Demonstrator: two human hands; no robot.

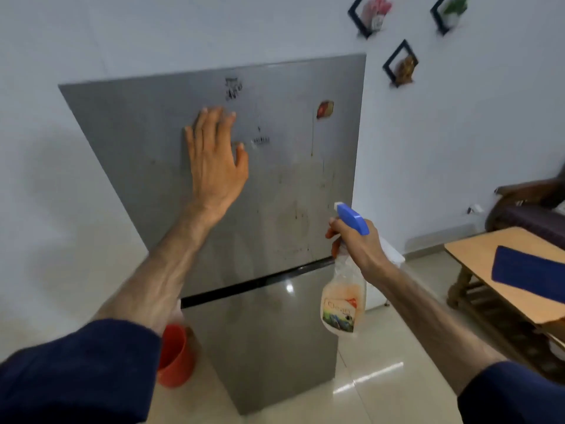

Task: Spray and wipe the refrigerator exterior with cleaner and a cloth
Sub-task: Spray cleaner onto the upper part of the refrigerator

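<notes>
1. Spraying comes first: right hand (357, 240) at 4 o'clock of the frame, fingers curled round the neck of the spray bottle (344, 296), blue nozzle aimed toward the refrigerator (275, 185) upper door.
2. Left hand (215, 154) at 11 o'clock, fingers straight and spread, lying flat against the door, holding nothing; better lifted clear of the mist.
3. Aim at the streaks and drip marks near the door's 4 o'clock corner, below the red magnet (325, 109).
4. Squeeze in short bursts, nozzle level, to avoid runs toward the dark seam.
5. Fetch a cloth next: possibly the blue cloth (529, 273) on the wooden table (477, 255) at 3 o'clock, though hard to tell.
6. Mind the orange bucket (175, 353) at 7 o'clock underfoot.
</notes>
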